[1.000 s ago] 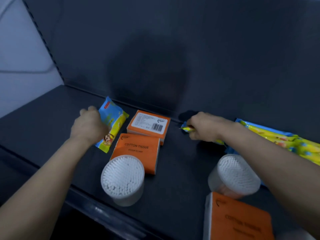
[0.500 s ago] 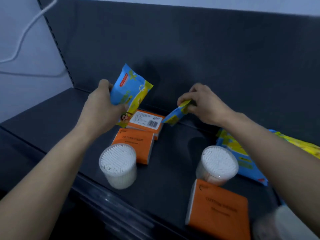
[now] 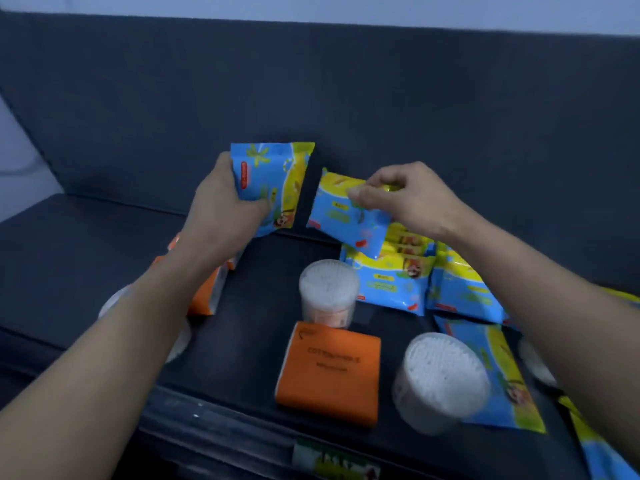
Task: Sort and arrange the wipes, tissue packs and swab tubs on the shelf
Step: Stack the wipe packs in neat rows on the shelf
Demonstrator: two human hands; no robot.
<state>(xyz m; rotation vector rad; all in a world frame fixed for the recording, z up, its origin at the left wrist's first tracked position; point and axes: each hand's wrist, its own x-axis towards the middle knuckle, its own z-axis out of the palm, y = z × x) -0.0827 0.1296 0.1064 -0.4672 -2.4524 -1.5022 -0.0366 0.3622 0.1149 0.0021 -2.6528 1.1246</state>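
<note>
Head view, frame centre: left hand point(image 3: 225, 206) grips one wipes pack point(image 3: 273, 181), right hand point(image 3: 412, 199) pinches another point(image 3: 346, 220), both lifted. Next, probably, they join the wipes pile point(image 3: 391, 282) at right.

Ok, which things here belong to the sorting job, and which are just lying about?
Job:
left hand gripping left pack; right hand pinching right pack; wipes pile; middle tub; front tub; front tissue pack; left tissue pack; shelf.

Just there:
edge label; back panel.
</note>
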